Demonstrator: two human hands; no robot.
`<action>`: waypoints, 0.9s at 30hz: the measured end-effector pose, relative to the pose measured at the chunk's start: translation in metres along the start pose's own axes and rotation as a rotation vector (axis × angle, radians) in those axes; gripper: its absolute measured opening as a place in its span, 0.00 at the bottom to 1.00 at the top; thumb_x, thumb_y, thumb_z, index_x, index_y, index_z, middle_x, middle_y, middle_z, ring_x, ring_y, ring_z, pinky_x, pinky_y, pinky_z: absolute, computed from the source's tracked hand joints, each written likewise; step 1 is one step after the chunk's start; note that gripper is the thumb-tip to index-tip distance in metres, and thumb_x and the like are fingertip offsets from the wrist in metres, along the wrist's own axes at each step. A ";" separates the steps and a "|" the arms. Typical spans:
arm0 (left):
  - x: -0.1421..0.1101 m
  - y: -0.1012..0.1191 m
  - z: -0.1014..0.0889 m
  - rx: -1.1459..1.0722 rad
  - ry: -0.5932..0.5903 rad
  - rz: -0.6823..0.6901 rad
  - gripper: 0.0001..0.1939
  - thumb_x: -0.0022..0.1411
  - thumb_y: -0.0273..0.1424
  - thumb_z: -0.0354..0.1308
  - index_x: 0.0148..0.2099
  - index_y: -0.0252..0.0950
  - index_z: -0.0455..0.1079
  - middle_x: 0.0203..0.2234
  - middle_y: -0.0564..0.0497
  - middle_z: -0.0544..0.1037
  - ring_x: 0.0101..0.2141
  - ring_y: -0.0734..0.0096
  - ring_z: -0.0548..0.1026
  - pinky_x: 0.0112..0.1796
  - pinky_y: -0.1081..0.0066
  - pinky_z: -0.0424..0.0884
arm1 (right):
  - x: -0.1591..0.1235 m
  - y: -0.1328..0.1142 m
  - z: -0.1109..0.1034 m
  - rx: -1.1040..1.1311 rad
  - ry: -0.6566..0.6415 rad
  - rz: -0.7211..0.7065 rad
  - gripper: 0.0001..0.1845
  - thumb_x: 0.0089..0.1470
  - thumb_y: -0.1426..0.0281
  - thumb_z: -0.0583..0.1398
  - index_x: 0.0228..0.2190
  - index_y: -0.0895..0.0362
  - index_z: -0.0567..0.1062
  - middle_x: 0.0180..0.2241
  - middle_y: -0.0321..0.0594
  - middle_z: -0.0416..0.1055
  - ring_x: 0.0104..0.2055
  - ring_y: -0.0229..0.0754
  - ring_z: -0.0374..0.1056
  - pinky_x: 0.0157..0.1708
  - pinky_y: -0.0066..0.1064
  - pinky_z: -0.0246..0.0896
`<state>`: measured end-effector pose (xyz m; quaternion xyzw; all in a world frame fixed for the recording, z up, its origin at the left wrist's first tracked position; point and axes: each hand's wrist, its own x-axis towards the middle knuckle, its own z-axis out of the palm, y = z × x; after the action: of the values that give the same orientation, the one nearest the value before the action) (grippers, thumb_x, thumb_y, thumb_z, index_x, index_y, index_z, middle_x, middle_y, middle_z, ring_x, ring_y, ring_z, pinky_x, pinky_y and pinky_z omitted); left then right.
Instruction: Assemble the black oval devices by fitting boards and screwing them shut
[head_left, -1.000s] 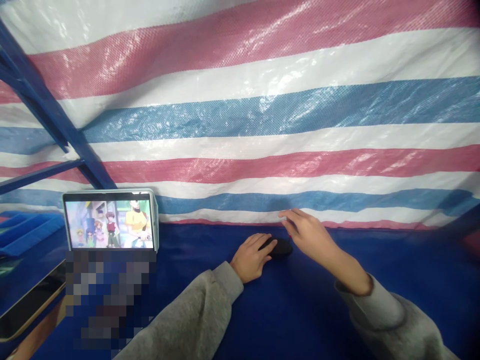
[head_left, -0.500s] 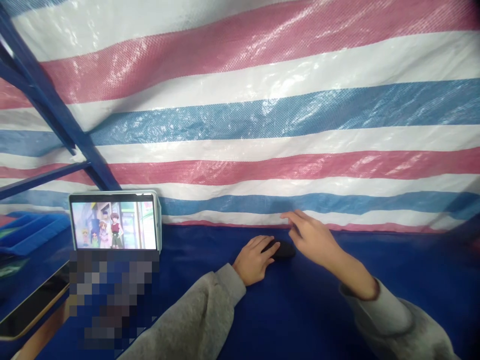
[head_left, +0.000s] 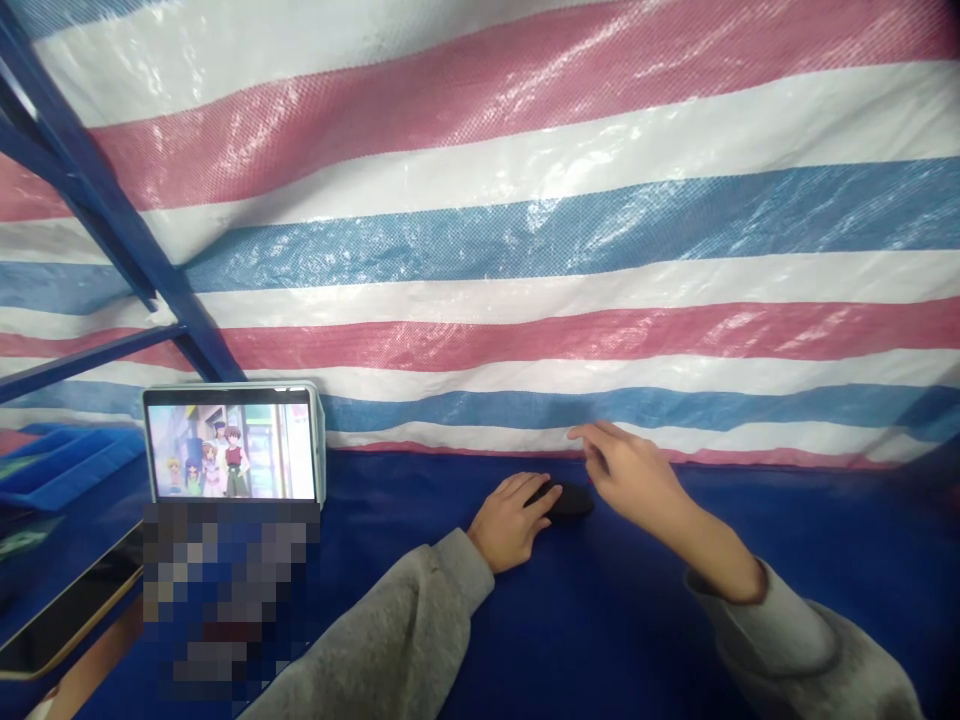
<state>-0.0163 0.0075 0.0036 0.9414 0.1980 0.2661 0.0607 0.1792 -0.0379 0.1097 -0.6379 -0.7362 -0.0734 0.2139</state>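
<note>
On the blue table surface lies a rounded black object, which looks like a computer mouse. My left hand rests on its left end, fingers curled over it and thumb along the near side. Just right of it, my right hand is held above the table. Its index finger stretches left and the other fingers are loosely bent, with no object visible in them. A tiny red spot shows beside the black object, under the right hand; I cannot make out what it is.
A tablet playing a cartoon stands upright at left. Another person's forearm shows beneath a phone at lower left. Blue trays sit behind it. A blue metal frame and a striped tarp close off the back.
The view has shifted slightly. Both hands keep nearly the same pose, and a tiny red spot now shows between the black object and my right hand.
</note>
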 end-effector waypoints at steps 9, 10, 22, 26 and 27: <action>0.000 -0.001 0.001 0.003 -0.003 -0.002 0.22 0.67 0.29 0.48 0.63 0.37 0.57 0.58 0.41 0.65 0.58 0.58 0.62 0.57 0.53 0.62 | 0.000 0.000 0.003 0.036 0.019 -0.001 0.19 0.56 0.74 0.51 0.47 0.54 0.73 0.38 0.40 0.74 0.31 0.41 0.70 0.31 0.31 0.59; 0.000 -0.001 0.001 0.004 -0.001 0.001 0.22 0.67 0.29 0.48 0.63 0.37 0.57 0.58 0.41 0.65 0.58 0.58 0.63 0.57 0.53 0.62 | 0.000 0.000 0.003 0.022 0.015 0.000 0.20 0.54 0.76 0.51 0.48 0.55 0.72 0.38 0.41 0.73 0.31 0.40 0.70 0.31 0.31 0.59; 0.000 -0.001 0.001 0.010 0.004 0.000 0.22 0.67 0.30 0.48 0.63 0.37 0.58 0.57 0.41 0.65 0.58 0.58 0.63 0.56 0.53 0.63 | 0.000 -0.002 0.003 0.041 -0.020 0.007 0.24 0.54 0.76 0.51 0.52 0.55 0.69 0.42 0.42 0.71 0.35 0.42 0.70 0.33 0.32 0.62; 0.000 -0.001 0.001 0.012 0.004 -0.001 0.22 0.68 0.29 0.48 0.63 0.37 0.58 0.57 0.41 0.65 0.58 0.58 0.63 0.57 0.54 0.62 | 0.000 0.000 0.004 0.072 0.016 0.026 0.21 0.56 0.73 0.50 0.51 0.56 0.69 0.41 0.43 0.71 0.35 0.43 0.70 0.35 0.34 0.62; 0.000 -0.001 0.002 0.010 0.004 -0.001 0.22 0.68 0.30 0.48 0.63 0.37 0.58 0.57 0.41 0.65 0.58 0.58 0.63 0.57 0.54 0.62 | 0.000 0.000 0.004 0.076 0.017 0.022 0.22 0.56 0.74 0.50 0.52 0.56 0.68 0.41 0.43 0.71 0.35 0.43 0.70 0.35 0.34 0.63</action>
<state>-0.0161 0.0082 0.0020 0.9412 0.1999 0.2667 0.0556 0.1784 -0.0361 0.1059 -0.6366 -0.7297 -0.0483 0.2449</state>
